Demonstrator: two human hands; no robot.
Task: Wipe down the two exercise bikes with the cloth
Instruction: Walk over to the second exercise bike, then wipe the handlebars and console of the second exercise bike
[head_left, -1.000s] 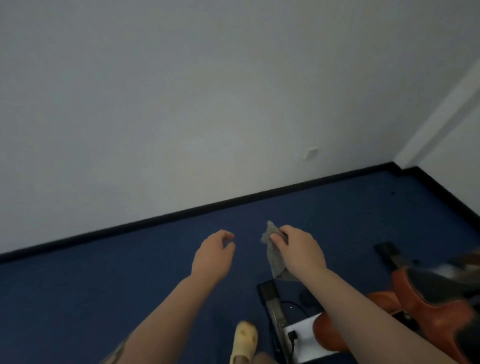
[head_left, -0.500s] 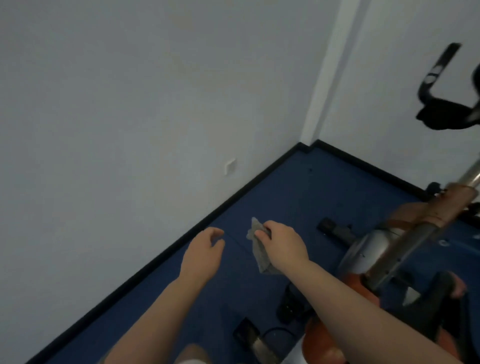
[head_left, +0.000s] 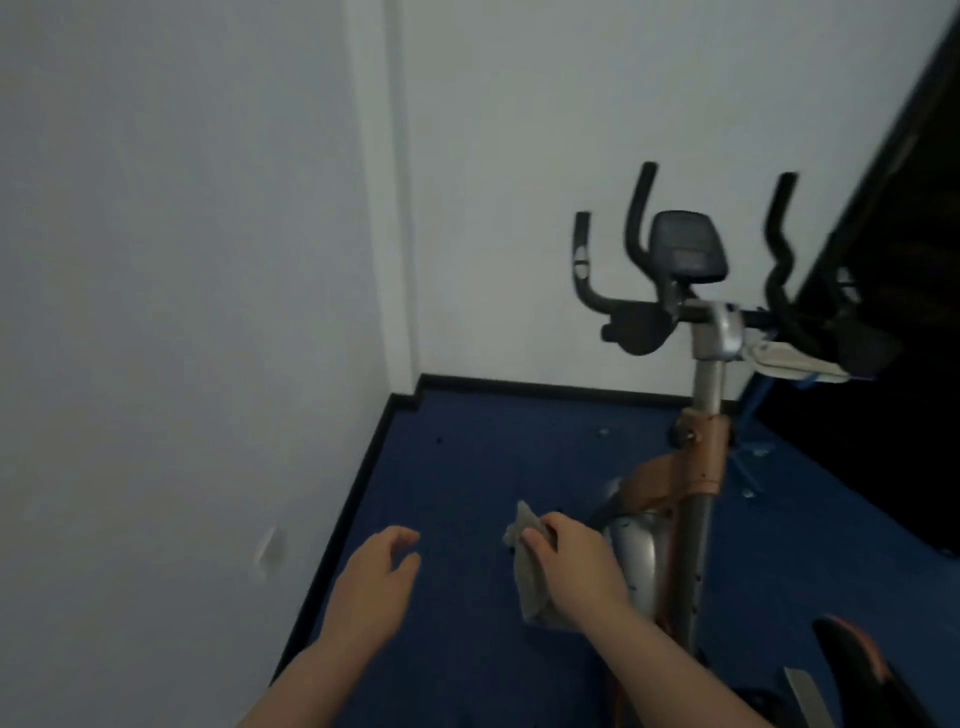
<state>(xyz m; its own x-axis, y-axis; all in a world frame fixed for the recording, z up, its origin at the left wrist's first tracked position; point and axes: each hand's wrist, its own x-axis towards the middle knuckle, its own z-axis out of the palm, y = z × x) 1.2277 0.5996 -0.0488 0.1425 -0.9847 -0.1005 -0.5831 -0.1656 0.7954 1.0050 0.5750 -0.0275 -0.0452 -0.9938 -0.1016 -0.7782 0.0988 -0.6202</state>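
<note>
An exercise bike (head_left: 701, 457) with an orange and silver frame stands at the right. Its black handlebars (head_left: 639, 322) and dark console (head_left: 685, 247) rise against the white wall. My right hand (head_left: 576, 571) grips a crumpled grey cloth (head_left: 527, 566), held just left of the bike's silver lower housing. My left hand (head_left: 371, 587) hovers to the left of the cloth with nothing in it, fingers loosely curled and apart. A second bike is not in view.
Blue carpet (head_left: 467, 467) covers the floor, edged by a black skirting board (head_left: 358, 478) along white walls meeting in a corner. A large dark panel (head_left: 893, 312) fills the right edge. A white folded item (head_left: 789, 358) hangs by the handlebar stem.
The view has swung right and up, bringing the whole handlebar and console into sight. Both hands keep the same pose, the right still holding the cloth.
</note>
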